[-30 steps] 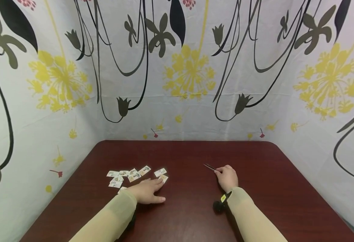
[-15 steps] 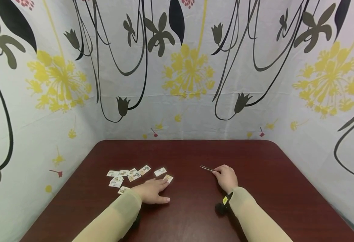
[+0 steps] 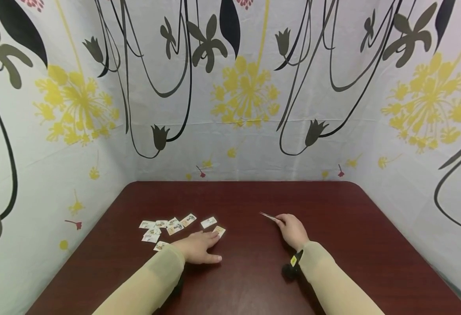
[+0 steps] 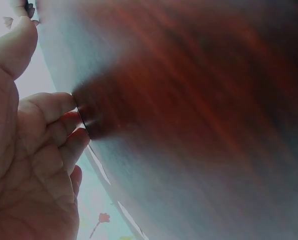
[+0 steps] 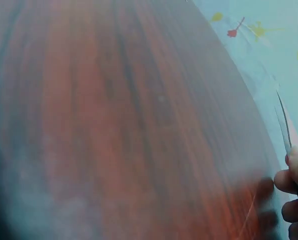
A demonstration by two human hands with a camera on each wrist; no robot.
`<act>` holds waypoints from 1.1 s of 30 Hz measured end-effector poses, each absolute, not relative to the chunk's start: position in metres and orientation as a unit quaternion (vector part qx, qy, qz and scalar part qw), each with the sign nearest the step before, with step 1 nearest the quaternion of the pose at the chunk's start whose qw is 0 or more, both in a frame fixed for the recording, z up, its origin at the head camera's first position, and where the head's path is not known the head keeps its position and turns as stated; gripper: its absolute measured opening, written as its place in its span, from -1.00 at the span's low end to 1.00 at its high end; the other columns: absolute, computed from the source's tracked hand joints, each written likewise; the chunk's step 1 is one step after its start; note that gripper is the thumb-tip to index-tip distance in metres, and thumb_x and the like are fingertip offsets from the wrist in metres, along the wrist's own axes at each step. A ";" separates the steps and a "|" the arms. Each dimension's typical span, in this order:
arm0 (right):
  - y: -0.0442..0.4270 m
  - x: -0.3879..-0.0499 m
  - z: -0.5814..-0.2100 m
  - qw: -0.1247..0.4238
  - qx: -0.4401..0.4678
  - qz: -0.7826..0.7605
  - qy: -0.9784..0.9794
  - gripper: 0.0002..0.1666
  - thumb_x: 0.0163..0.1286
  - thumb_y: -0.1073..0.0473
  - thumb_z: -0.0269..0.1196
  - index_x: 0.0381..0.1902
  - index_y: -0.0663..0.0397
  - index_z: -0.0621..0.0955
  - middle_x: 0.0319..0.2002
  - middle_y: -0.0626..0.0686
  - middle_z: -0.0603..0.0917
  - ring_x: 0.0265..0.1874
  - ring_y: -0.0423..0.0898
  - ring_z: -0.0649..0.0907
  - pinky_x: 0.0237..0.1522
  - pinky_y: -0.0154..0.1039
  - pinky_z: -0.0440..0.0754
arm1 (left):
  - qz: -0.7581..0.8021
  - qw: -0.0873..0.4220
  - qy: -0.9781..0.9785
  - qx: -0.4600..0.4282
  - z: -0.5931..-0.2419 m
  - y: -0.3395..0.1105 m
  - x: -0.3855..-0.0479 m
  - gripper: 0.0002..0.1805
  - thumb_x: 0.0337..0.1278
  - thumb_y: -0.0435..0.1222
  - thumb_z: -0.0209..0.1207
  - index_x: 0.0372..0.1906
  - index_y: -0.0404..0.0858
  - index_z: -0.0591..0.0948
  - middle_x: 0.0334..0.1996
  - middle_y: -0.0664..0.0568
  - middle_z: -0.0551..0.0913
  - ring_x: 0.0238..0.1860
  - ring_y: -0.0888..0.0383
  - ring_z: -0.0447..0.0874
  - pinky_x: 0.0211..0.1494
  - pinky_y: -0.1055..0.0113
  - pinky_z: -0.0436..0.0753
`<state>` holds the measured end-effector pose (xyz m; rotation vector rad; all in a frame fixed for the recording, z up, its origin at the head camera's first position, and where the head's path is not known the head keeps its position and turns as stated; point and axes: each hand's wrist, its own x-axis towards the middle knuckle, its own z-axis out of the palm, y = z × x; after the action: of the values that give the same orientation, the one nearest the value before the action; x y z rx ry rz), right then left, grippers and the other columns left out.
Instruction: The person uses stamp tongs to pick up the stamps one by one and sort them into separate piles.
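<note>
My left hand (image 3: 197, 248) lies palm down, fingers extended, their tips pressing a small printed paper card (image 3: 219, 231) against the table. Just beyond those fingertips is another pale card (image 3: 208, 222). In the left wrist view the palm and fingers (image 4: 50, 107) show, fingertips on the tabletop. My right hand (image 3: 295, 232) pinches slim metal tweezers (image 3: 269, 216), whose points face left above the table. The right wrist view shows the tweezers (image 5: 285, 122) with their two tips slightly apart and nothing between them.
Several more small cards (image 3: 175, 228) lie in a loose, partly overlapping group to the left, and one card (image 3: 161, 246) sits beside the left wrist. The dark red table (image 3: 246, 280) meets a flower-printed cloth wall (image 3: 238, 153) at its back.
My left hand has slid a little to the right, carrying the card under its fingertips away from the neighbouring card. The tweezers in my right hand have shifted slightly left.
</note>
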<state>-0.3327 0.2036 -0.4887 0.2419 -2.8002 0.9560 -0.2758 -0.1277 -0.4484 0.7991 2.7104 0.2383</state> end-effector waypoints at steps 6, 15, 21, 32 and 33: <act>0.205 -0.327 -0.488 0.077 0.076 0.319 -0.941 -0.76 0.41 0.15 0.20 -0.06 0.10 0.69 -0.09 0.09 0.63 -0.05 0.09 0.60 -0.03 0.07 0.53 | 0.079 0.153 0.944 0.281 -0.446 -0.126 -0.276 -0.18 0.22 0.23 0.05 0.44 -0.18 0.29 0.47 0.00 0.18 0.45 -0.18 0.06 0.45 -0.03 0.09; 0.206 -0.324 -0.493 0.097 0.076 0.301 -0.946 -0.84 0.36 0.12 0.26 -0.17 -0.03 0.73 -0.20 -0.03 0.62 -0.17 0.00 0.62 0.00 0.07 0.50 | 0.064 0.143 0.941 0.300 -0.445 -0.118 -0.277 -0.18 0.23 0.21 0.07 0.43 -0.21 0.30 0.45 -0.03 0.21 0.45 -0.05 0.12 0.46 0.01 0.10; 0.206 -0.320 -0.493 0.099 0.084 0.300 -0.945 -0.87 0.34 0.14 0.27 -0.23 -0.01 0.74 -0.26 -0.04 0.62 -0.18 0.02 0.61 -0.05 0.07 0.51 | 0.063 0.145 0.938 0.308 -0.445 -0.113 -0.277 -0.18 0.23 0.22 0.05 0.44 -0.19 0.29 0.46 0.00 0.20 0.46 0.00 0.10 0.47 0.01 0.07; 0.199 -0.316 -0.492 0.078 0.100 0.309 -0.943 -0.92 0.30 0.14 0.31 -0.32 -0.08 0.75 -0.35 -0.14 0.56 -0.36 -0.18 0.56 -0.22 -0.11 0.57 | 0.064 0.153 0.932 0.322 -0.446 -0.104 -0.277 -0.18 0.24 0.24 0.02 0.45 -0.16 0.27 0.47 0.04 0.16 0.46 -0.05 0.07 0.48 0.03 0.05; 0.197 -0.316 -0.491 0.074 0.098 0.309 -0.943 -0.92 0.30 0.14 0.31 -0.32 -0.09 0.75 -0.36 -0.14 0.55 -0.36 -0.18 0.56 -0.22 -0.11 0.56 | 0.062 0.152 0.932 0.323 -0.446 -0.103 -0.277 -0.18 0.23 0.24 0.02 0.45 -0.15 0.27 0.47 0.04 0.16 0.46 -0.06 0.07 0.48 0.03 0.05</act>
<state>-0.3157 0.1975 -0.4913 0.2956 -2.8303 0.9284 -0.2770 -0.1032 -0.4463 0.9256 2.6745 0.1774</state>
